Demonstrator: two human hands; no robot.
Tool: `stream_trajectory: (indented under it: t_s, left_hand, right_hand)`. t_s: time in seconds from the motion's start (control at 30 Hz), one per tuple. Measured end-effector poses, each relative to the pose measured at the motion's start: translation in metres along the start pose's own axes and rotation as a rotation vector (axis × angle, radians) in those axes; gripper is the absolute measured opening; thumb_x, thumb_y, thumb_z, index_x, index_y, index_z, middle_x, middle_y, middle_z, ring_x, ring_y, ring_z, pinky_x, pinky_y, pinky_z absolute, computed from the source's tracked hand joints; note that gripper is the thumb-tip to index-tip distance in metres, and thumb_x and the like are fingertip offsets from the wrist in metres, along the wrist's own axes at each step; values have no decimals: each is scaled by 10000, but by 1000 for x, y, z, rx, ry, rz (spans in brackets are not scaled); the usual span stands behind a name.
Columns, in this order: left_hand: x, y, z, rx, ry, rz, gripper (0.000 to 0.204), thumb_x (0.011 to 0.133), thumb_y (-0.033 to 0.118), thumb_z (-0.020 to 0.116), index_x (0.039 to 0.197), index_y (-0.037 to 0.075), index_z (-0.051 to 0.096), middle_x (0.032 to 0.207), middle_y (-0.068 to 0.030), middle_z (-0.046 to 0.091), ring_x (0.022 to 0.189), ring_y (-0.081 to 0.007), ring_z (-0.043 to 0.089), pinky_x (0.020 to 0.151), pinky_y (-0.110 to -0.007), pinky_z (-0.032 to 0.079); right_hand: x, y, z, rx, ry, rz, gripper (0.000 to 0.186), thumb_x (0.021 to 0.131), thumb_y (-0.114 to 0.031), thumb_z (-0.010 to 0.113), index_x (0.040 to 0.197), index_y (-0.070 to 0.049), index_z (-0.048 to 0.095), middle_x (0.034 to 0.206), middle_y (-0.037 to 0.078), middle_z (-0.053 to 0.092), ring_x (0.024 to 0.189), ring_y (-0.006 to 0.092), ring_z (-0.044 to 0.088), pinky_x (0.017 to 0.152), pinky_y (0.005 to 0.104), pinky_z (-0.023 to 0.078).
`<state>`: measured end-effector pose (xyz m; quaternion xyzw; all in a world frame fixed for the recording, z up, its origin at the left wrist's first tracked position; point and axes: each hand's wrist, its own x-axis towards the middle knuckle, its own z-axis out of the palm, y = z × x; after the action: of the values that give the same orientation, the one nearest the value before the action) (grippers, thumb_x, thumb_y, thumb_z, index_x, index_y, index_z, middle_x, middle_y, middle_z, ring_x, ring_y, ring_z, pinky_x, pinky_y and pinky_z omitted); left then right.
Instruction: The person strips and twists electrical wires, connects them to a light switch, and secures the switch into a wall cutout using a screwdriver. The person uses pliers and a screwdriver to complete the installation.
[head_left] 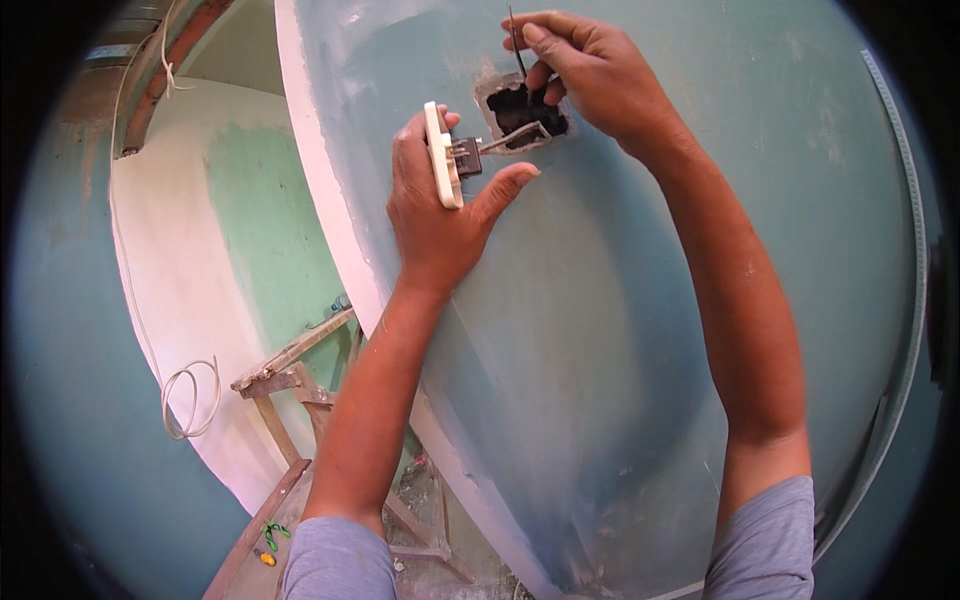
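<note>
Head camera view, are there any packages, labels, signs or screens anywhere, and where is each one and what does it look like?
None in view: no package, label, sign or screen shows.
The left hand holds a cream switch plate beside the dark wall box in the blue-green wall.
The right hand pinches a thin dark wire at that hole.

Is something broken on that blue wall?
Yes. The wall has a rough, jagged hole with chipped plaster around its edge. The white switch plate is off the wall, held edge-on in the left hand, with a wire running back into the hole. The right hand pinches another thin dark wire above it.
</note>
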<state>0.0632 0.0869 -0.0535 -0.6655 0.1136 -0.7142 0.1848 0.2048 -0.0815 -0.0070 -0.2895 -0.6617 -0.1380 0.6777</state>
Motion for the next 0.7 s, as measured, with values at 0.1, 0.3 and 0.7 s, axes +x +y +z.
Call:
stream_trajectory:
  t_s: [0.1, 0.3, 0.7]
  left_hand:
    - [-2, 2, 3, -19, 2, 22, 887, 792, 460, 910, 1412, -6, 481, 1284, -121, 638, 1116, -217, 666, 932, -335, 565]
    - [-7, 10, -18, -56, -1, -1, 868, 800, 459, 905, 1408, 7, 481, 1284, -112, 632, 1081, -203, 659, 904, -331, 575]
    - [-8, -22, 17, 7, 21, 67, 891, 763, 588, 872, 1356, 47, 487, 1189, -110, 630, 1015, -248, 675, 793, -366, 593]
  right_hand:
    - [14, 30, 13, 16, 87, -47, 219, 1029, -204, 660, 1118, -14, 719, 983, 35, 725, 809, 89, 619, 725, 270, 527]
    - [-7, 8, 14, 58, -20, -3, 234, 1055, -216, 616, 1129, -18, 716, 939, 24, 722, 758, 78, 603, 687, 254, 520]
    - [11, 50, -14, 130, -349, 76, 295, 1054, -331, 662, 1036, -50, 749, 936, 20, 725, 742, 82, 582, 709, 246, 501]
